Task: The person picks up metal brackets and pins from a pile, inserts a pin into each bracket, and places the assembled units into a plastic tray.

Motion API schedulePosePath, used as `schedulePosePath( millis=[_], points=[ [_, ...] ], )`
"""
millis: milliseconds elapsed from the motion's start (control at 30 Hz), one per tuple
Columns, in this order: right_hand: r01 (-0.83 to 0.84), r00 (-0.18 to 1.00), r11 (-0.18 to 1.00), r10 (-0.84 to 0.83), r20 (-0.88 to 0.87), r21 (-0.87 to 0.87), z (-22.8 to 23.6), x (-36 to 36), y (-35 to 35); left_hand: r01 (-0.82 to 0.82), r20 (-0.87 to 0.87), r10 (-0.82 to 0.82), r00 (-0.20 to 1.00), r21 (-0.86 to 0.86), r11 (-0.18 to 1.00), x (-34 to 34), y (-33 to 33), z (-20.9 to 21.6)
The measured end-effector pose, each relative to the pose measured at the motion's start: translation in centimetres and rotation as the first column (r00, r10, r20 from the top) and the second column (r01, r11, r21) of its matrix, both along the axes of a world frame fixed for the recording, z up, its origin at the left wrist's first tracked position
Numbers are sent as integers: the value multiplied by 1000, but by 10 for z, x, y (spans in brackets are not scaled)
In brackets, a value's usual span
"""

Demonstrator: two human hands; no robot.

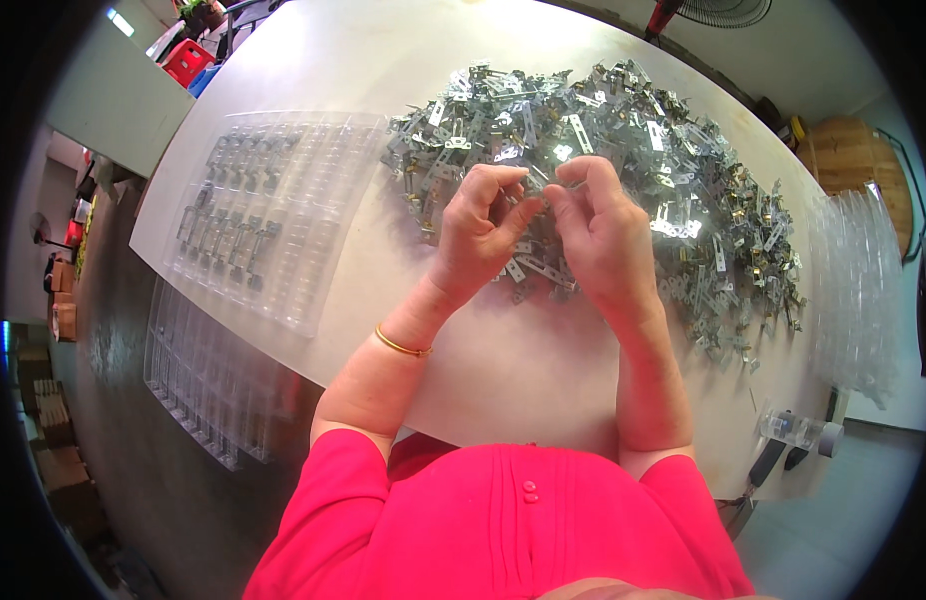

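Both my hands meet over the near side of a large heap of small metal parts [573, 125], silvery strips and brackets with some brassy bits. My left hand [483, 220] has its thumb and fingers pinched together, and a sliver of metal shows at the fingertips. Opposite it, my right hand [605, 225] is curled with thumb against forefinger at the same spot. The small metal part between them is mostly hidden by my fingers. On the left of the table lies a clear plastic tray [318, 230], with metal parts set in rows in some of its pockets.
More clear trays [218, 370] are stacked below the table's left edge. At the right edge stands another stack of clear plastic trays [858, 290]. A clear bottle [798, 430] lies near the front right corner, beside a dark-handled tool [766, 462]. A round wooden stool top [851, 165] is beyond.
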State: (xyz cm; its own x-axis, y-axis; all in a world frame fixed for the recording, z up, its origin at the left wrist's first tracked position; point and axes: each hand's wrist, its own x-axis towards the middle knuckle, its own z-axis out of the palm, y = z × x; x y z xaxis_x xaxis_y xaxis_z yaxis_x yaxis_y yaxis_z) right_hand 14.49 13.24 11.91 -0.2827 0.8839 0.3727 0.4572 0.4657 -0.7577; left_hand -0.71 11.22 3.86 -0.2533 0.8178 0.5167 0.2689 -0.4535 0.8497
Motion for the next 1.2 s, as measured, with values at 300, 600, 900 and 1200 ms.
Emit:
schedulePosePath(
  millis=[300,600,900,1200],
  points=[
    [-6,993,997,-3,118,79,0,2,1,-17,-269,71,961,197,980,2,0,4],
    [48,972,984,-6,-236,173,1,4,7,117,-137,-124,983,-56,991,12,-10,10],
    [51,999,996,-50,22,-77,14,13,0,341,569,-183,802,-184,922,-4,-4,14],
    [41,994,997,-33,105,-70,12,12,1,302,547,-169,820,-163,939,-5,-2,11]
  ],
)
